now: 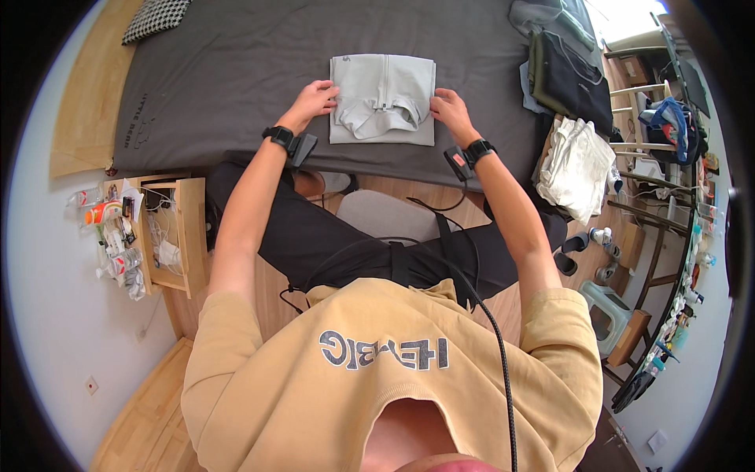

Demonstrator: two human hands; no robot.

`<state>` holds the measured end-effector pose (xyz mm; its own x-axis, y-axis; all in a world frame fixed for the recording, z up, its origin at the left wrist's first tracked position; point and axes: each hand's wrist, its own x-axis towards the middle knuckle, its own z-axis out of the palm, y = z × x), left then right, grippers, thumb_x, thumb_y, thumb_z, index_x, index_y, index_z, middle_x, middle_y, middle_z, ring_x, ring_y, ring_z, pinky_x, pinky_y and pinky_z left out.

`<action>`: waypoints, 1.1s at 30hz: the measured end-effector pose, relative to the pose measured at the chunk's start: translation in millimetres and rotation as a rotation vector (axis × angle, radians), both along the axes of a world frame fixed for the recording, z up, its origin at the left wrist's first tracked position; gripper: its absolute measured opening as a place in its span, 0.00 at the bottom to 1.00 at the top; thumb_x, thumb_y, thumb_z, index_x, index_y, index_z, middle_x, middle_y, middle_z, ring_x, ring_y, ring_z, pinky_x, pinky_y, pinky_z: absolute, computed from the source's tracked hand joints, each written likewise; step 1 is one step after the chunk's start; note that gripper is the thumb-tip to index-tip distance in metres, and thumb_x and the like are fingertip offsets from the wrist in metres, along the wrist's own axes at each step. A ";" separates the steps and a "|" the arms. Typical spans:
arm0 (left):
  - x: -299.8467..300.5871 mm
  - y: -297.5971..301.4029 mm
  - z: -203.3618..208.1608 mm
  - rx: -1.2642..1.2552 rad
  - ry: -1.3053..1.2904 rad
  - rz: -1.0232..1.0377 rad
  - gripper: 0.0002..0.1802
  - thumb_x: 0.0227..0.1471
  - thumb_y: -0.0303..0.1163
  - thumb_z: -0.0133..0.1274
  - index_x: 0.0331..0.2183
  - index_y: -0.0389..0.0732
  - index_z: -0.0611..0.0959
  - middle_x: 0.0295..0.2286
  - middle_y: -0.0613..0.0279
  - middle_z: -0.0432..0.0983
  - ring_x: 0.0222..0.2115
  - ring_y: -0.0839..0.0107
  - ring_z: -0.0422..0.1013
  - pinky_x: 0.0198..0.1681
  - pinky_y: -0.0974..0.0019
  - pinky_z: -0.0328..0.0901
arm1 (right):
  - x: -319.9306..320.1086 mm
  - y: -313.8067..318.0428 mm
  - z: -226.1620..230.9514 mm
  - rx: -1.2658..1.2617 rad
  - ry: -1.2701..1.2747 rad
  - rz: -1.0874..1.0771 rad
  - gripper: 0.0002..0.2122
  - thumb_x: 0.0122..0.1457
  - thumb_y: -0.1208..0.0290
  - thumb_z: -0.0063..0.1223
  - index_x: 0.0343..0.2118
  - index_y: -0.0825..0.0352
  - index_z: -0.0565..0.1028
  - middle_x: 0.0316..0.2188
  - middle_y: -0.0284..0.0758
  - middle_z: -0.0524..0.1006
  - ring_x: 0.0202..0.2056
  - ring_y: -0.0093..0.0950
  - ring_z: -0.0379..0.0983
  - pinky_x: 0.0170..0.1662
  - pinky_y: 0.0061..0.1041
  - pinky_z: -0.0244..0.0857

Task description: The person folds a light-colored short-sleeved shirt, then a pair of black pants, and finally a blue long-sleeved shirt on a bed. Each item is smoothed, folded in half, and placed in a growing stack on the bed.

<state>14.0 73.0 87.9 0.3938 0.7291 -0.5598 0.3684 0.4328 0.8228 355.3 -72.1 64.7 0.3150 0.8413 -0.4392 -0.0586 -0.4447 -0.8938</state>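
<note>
A light grey zip-neck top (383,79) lies folded into a neat rectangle on the dark grey bed sheet (259,71). Its collar and short zip face up, with the collar toward me. My left hand (316,99) is at the top's left edge, fingers stretched out and apart, the tips touching the fabric. At the opposite edge is my right hand (451,108), its fingers loosely bent and apart, tips against the side of the fold. Neither hand grips the cloth. Both wrists wear black straps with small boxes.
Folded dark clothes (570,79) and a white garment (578,165) are piled at the bed's right edge. A checked cushion (156,19) lies far left. An open wooden drawer (189,236) stands left of me. A black cable (499,346) runs down over my shirt.
</note>
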 end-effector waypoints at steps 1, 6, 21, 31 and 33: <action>6.4 1.7 -6.2 -0.012 0.000 0.041 0.32 0.66 0.44 0.59 0.63 0.36 0.73 0.53 0.55 0.77 0.53 0.66 0.74 0.57 0.60 0.70 | -4.0 6.0 -0.2 -0.068 0.022 -0.051 0.23 0.68 0.70 0.54 0.64 0.72 0.68 0.49 0.37 0.80 0.48 0.28 0.78 0.52 0.26 0.75; 22.0 8.6 -23.5 -0.113 -0.035 0.159 0.28 0.64 0.46 0.62 0.56 0.37 0.79 0.46 0.60 0.81 0.44 0.70 0.77 0.49 0.63 0.72 | -13.9 24.7 -2.4 -0.199 0.256 -0.063 0.25 0.67 0.63 0.62 0.61 0.71 0.70 0.49 0.37 0.78 0.47 0.33 0.79 0.52 0.39 0.76; 9.2 -20.2 -39.4 -0.048 -0.013 0.213 0.28 0.64 0.46 0.63 0.54 0.35 0.79 0.43 0.59 0.82 0.39 0.70 0.79 0.42 0.64 0.76 | -35.7 -29.1 0.5 -0.165 0.035 0.080 0.16 0.62 0.71 0.70 0.48 0.73 0.79 0.42 0.35 0.82 0.40 0.25 0.82 0.43 0.25 0.82; -5.1 -46.1 -30.9 -0.007 0.008 0.075 0.31 0.54 0.32 0.72 0.55 0.31 0.77 0.43 0.53 0.83 0.39 0.69 0.82 0.41 0.66 0.79 | -24.2 -36.2 -5.6 -0.116 -0.135 0.070 0.12 0.63 0.68 0.68 0.38 0.73 0.81 0.30 0.36 0.84 0.26 0.23 0.81 0.31 0.24 0.79; -4.3 -56.5 -29.5 0.058 0.057 0.090 0.32 0.52 0.30 0.73 0.54 0.31 0.77 0.42 0.52 0.84 0.37 0.68 0.82 0.38 0.66 0.79 | -25.8 -43.2 -5.7 -0.184 -0.216 0.118 0.13 0.63 0.66 0.68 0.37 0.73 0.80 0.28 0.36 0.84 0.27 0.24 0.81 0.30 0.26 0.78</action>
<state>9.7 16.6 58.4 0.2945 0.7915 -0.5355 0.3770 0.4186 0.8262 329.5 -115.3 59.0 0.3231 0.7899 -0.5211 0.1859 -0.5929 -0.7835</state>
